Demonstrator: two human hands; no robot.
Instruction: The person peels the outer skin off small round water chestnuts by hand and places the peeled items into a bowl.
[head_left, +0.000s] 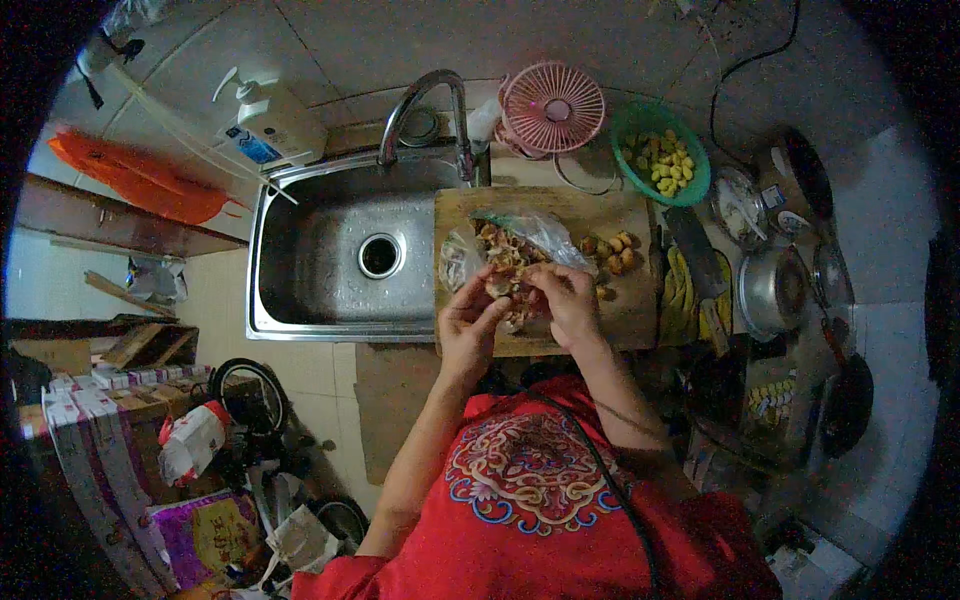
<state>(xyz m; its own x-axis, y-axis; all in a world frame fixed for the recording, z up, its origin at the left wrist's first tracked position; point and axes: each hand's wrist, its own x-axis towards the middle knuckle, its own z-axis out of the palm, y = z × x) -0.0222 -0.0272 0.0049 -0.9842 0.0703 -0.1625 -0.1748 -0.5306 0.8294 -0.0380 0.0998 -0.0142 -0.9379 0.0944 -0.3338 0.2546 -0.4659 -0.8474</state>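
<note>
Over a wooden cutting board, my left hand grips a small brown-and-pale piece, which looks like a chestnut. The fingertips of my right hand are pinched together close against it; whether they hold a bit of shell is too blurred to tell. Beneath and behind my fingers, a clear plastic bag lies spread with a heap of brown shells and peelings in it. Several brown, chestnut-like nuts rest on the board to the right of the bag.
Left of the board is a steel sink with a curved faucet. Behind stand a pink fan and a green basket of peeled yellow nuts. A cleaver lies rightward over yellow cloth, beside a metal pot.
</note>
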